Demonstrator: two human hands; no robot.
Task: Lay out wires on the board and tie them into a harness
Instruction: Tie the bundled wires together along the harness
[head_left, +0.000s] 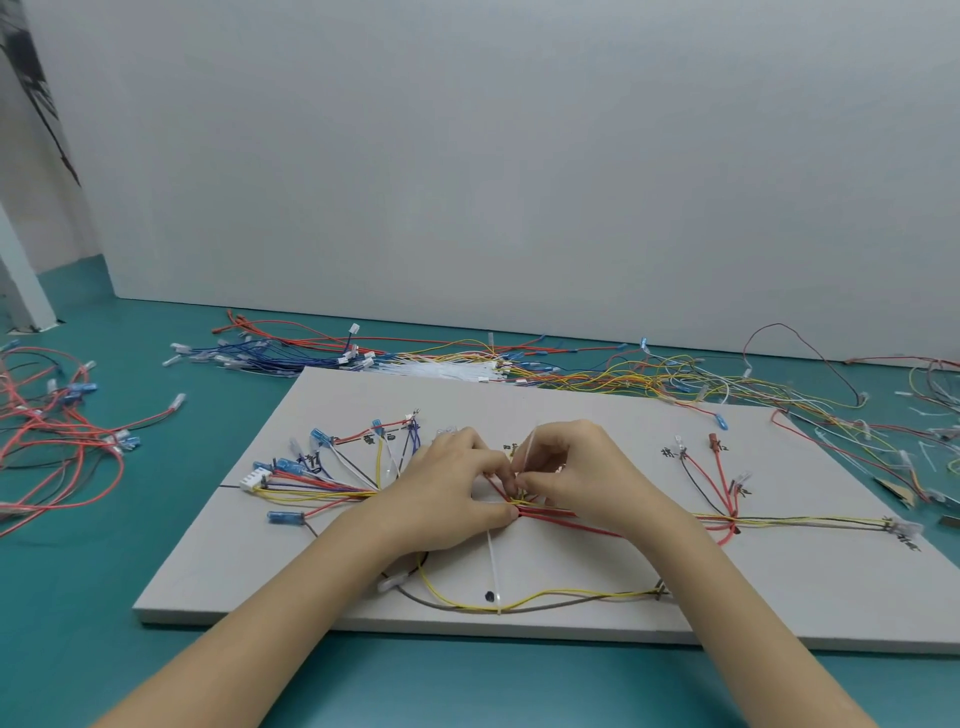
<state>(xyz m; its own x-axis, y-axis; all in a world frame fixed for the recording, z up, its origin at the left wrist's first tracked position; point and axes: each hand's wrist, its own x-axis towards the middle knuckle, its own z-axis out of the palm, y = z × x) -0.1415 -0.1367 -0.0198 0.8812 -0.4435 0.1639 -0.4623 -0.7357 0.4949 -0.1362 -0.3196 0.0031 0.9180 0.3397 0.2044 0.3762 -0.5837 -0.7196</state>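
Both hands meet at frame centre over the board (597, 597): left hand (452, 499) pinches the wires (550, 515), right hand (582, 473) pinches a white tie (523, 457) above them. Wires look light and limp, best gripped at the bundle; the tie looks springy and slick. Fingers hide the tie's head, so threading cannot be judged.

Board (571, 415) on table (104, 649), wire harness (649, 519) on board, loose wires (519, 364) behind board, wire pile (52, 426) left
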